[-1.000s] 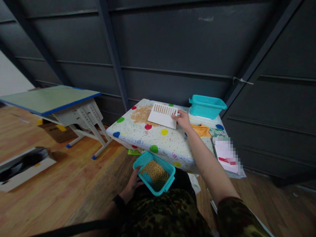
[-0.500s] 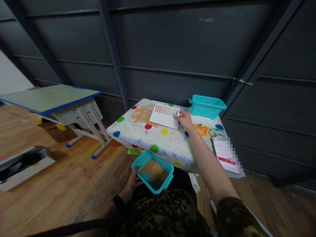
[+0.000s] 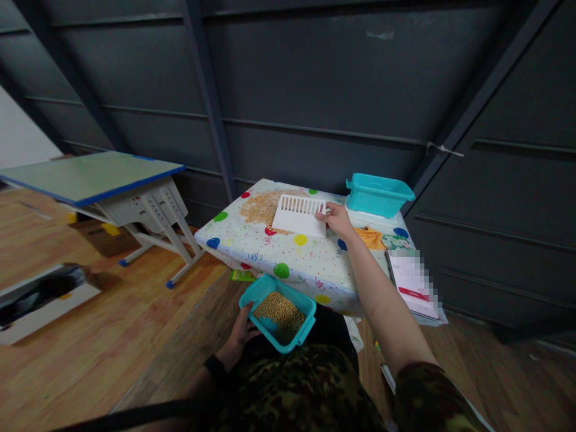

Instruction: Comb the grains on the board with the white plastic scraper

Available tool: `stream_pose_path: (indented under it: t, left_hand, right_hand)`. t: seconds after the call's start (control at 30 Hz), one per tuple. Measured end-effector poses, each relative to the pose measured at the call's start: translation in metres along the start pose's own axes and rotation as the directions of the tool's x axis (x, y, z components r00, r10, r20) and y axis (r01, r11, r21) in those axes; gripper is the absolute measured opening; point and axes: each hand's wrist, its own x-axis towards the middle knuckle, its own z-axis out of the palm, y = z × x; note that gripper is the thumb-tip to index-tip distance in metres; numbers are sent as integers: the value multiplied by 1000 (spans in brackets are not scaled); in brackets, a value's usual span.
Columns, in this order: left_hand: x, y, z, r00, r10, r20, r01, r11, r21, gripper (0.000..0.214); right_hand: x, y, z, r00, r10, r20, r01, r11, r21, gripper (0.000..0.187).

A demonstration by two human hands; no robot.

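My right hand [image 3: 335, 218] grips the right edge of a flat white slotted board [image 3: 297, 224], a row of slots along its far side. The board stands over the right part of a spread of yellow beans [image 3: 258, 208] on the balloon-print tablecloth [image 3: 238, 243]. Low in front of my body, my left hand [image 3: 242, 330] holds a turquoise plastic basket [image 3: 307, 332] by its left rim, thumb over the edge. Inside the basket lies a heap of round yellow beans [image 3: 283, 311], with some of the turquoise bottom showing.
At the table's back right stands a second turquoise basket [image 3: 378, 195]. An orange cloth [image 3: 369, 238] and a tablet-like screen [image 3: 411, 285] lie along the right side. A school desk [image 3: 94, 174] is to the left, with an open white box [image 3: 49, 300] on the floor. A dark panelled wall [image 3: 324, 78] rises behind.
The white board has tipped flatter and moved slightly toward me, still in my right hand. My left hand and the basket stay almost where they were.
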Motion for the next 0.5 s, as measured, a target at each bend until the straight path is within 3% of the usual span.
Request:
stream_pose_path:
  t: [0.37, 0.5]
  left_hand:
    - [-7, 5, 2, 1000, -2, 7, 2, 1000, 2, 67]
    - [-7, 6, 3, 1000, -8, 4, 8, 1000, 6, 66]
  right_hand:
    - [-5, -6, 1, 998, 36, 43, -39, 998, 55, 35]
    - [-3, -6, -1, 997, 73, 2, -72, 994, 78, 35]
